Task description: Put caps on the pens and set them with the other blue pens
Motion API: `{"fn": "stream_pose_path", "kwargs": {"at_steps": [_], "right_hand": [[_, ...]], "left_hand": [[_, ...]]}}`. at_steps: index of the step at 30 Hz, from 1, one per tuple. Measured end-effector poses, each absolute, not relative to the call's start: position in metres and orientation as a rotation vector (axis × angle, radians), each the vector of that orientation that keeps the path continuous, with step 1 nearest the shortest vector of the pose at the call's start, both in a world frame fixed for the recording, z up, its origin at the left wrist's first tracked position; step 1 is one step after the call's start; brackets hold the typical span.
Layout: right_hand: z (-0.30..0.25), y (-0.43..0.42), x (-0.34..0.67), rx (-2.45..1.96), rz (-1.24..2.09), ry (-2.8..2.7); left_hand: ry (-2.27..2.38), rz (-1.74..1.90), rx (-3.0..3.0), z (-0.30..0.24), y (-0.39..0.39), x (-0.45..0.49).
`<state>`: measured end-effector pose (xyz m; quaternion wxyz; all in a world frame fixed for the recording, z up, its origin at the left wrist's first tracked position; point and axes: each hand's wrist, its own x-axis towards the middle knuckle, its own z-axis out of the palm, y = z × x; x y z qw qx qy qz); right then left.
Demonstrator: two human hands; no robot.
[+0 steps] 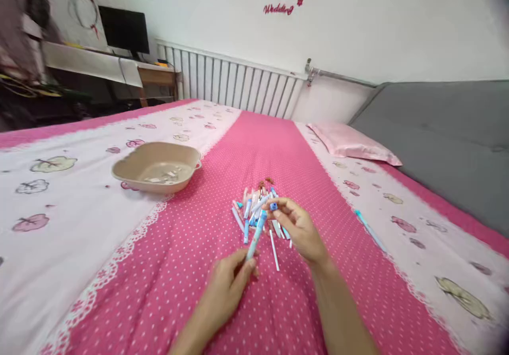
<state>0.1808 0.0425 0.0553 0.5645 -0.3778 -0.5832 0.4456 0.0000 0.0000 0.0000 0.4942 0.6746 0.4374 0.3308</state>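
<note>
My left hand (pixel 234 275) is closed around the lower end of a light blue pen barrel (pixel 256 235), which tilts up and to the right. Between the thumb and fingers of my right hand (pixel 296 225) is a small dark blue pen piece (pixel 273 206), close to the barrel's upper end but apart from it. Behind both hands lies a loose pile of pen parts (pixel 248 209) in blue, white and pale pink, partly hidden by my hands. A thin white stick (pixel 274 250) points out of the pile towards me.
A beige plastic basin (pixel 157 187) with several small pale pieces inside stands to the left on the bedspread (pixel 178 286). One blue pen (pixel 370 231) lies apart on the right. Further back are a pink pillow (pixel 352 141), a grey headboard (pixel 433 132) and a white radiator (pixel 234 79).
</note>
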Motion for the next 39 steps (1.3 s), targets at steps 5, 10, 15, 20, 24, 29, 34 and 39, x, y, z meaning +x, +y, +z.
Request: {"fn": "stream_pose_path", "kwargs": {"at_steps": [5,10,15,20,24,29,34,39], "right_hand": [[0.054,0.045,0.178,-0.906,1.092,-1.231],[0.052,0.045,0.178,-0.888,1.167,-1.094],[0.056,0.040,0.179,-0.869,1.186,-1.077],[0.059,0.038,0.180,-0.857,1.210,-1.111],[0.059,0.037,0.181,-0.859,1.206,-1.174],[0.059,0.035,0.185,-0.894,1.145,-1.302],[0.065,0.032,0.186,-0.956,1.060,-1.461],[0.069,0.029,0.186,-0.989,0.976,-1.563]], "left_hand": [[1.075,0.794,1.647,0.003,0.001,0.002],[1.065,0.794,1.643,0.003,0.001,0.002],[1.075,0.796,1.648,0.004,0.001,0.001],[1.073,0.788,1.639,0.005,0.000,0.000],[1.066,0.775,1.643,0.005,0.001,0.001],[1.062,0.777,1.654,0.004,0.001,0.001],[1.064,0.778,1.665,0.004,0.000,0.001],[1.058,0.771,1.682,0.005,0.001,0.002]]}}
